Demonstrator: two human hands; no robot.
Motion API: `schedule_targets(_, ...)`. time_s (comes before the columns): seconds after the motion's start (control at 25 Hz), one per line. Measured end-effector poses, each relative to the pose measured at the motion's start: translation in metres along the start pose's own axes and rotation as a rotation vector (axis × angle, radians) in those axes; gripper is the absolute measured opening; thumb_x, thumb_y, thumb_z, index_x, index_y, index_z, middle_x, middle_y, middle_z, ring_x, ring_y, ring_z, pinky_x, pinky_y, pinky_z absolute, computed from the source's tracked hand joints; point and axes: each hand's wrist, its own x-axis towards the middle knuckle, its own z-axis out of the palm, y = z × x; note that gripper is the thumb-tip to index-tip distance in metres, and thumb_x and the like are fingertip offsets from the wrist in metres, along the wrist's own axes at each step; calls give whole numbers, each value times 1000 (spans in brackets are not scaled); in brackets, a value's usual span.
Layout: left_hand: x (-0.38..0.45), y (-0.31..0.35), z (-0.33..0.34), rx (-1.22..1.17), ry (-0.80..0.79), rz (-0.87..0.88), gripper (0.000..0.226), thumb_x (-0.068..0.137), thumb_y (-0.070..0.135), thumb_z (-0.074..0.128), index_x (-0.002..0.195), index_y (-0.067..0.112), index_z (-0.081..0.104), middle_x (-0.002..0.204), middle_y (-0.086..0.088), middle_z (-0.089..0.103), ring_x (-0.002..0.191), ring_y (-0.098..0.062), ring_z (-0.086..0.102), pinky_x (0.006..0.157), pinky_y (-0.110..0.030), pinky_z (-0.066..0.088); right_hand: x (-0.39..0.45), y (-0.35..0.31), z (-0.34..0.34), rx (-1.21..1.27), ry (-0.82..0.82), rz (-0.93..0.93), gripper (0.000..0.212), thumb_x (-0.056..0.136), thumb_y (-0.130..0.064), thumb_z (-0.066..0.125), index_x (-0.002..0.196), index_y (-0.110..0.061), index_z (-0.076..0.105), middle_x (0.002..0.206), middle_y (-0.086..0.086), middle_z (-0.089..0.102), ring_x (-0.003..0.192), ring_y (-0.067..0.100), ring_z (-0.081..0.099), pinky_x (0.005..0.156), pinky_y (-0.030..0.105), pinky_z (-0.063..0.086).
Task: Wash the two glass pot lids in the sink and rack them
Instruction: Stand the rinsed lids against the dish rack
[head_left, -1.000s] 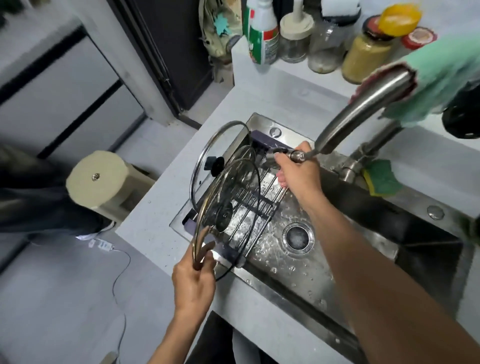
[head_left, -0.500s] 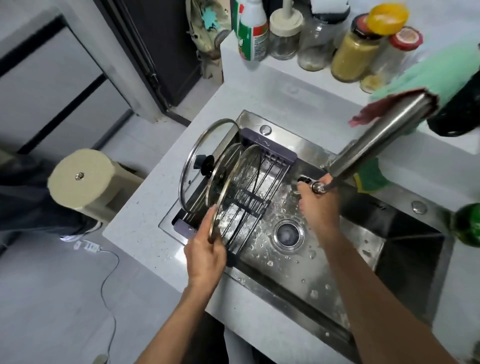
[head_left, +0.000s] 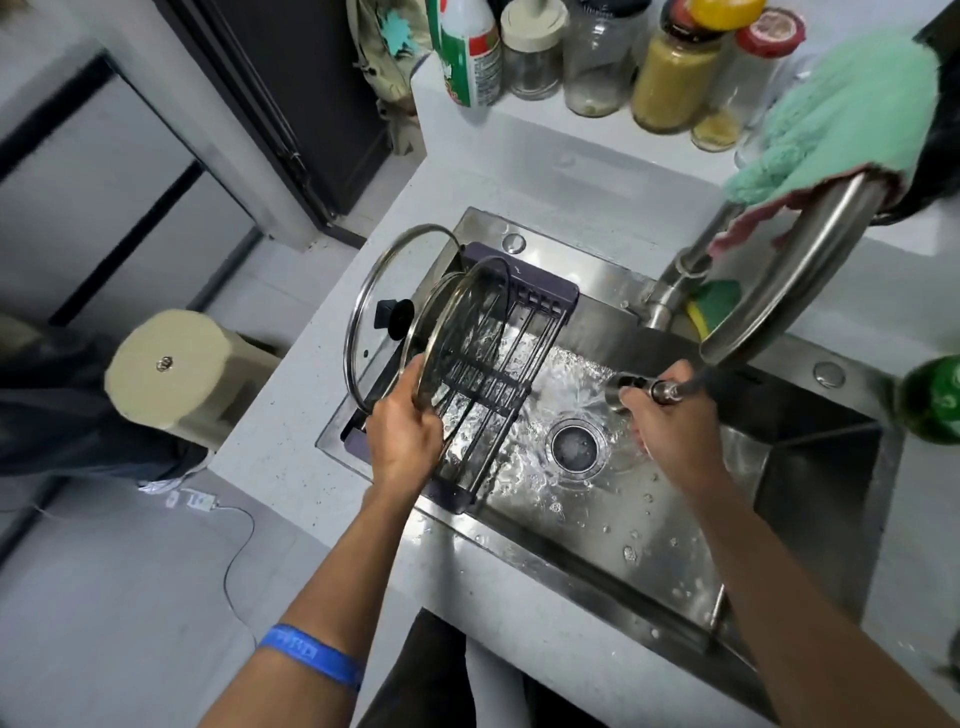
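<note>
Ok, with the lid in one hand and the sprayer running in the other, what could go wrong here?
1. The left hand pinches the wet lid only at its rim; it might slip and strike the rack or the other lid.
2. The sprayer in the right hand is splashing the sink; water may spatter over the edge.
3. The other lid leans at the rack's end and could be knocked over.

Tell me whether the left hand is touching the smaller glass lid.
Touching. The head view shows the left hand gripping the lower rim of the smaller glass lid, fingers curled round its edge above the rack.
</note>
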Motion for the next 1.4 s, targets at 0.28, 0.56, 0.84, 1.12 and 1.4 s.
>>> schedule_targets(0.28, 13, 5, -14, 80, -40, 75, 72, 84, -6, 58, 144, 34, 50, 61, 19, 47, 54, 6, 43, 50, -8, 29, -3, 4, 6, -5, -47, -12, 25, 79, -27, 75, 80, -20, 51, 75, 19, 67, 74, 42, 66, 70, 63, 53)
schedule_targets(0.56, -19, 8, -29, 28, 104, 65, 60, 90, 17, 73, 143, 31, 49, 107, -5, 75, 76, -25, 71, 80, -46, 60, -1, 7, 2, 20, 62, -28, 30, 86, -20, 74, 72, -25, 48, 77, 18, 67, 76, 40, 68, 73, 60, 54)
schedule_targets(0.84, -41, 15, -33, 24, 155, 177, 58, 90, 12, 70, 143, 19, 46, 141, -12, 56, 129, -31, 48, 109, -50, 41, 10, 26, -43, 79, 220, -45, 32, 86, -17, 73, 71, -30, 47, 65, 5, 63, 63, 28, 65, 61, 42, 52)
schedule_targets(1.12, -102, 32, 7, 8, -215, 580, 36, 81, -9, 68, 115, 4, 70, 114, -12, 69, 103, -31, 61, 89, -46, 52, 23, -1, -2, 349, 24, -99, 23, 90, -17, 67, 101, -11, 48, 85, 22, 64, 67, 27, 60, 54, 38, 49)
schedule_targets(1.4, -115, 24, 27, 53, -366, 663, 41, 81, 1, 60, 120, 11, 68, 110, -4, 71, 97, -25, 62, 83, -38, 53, 19, 7, -8, 426, 184, 32, 24, 87, -21, 71, 83, -44, 62, 74, 17, 68, 66, 31, 66, 65, 50, 56)
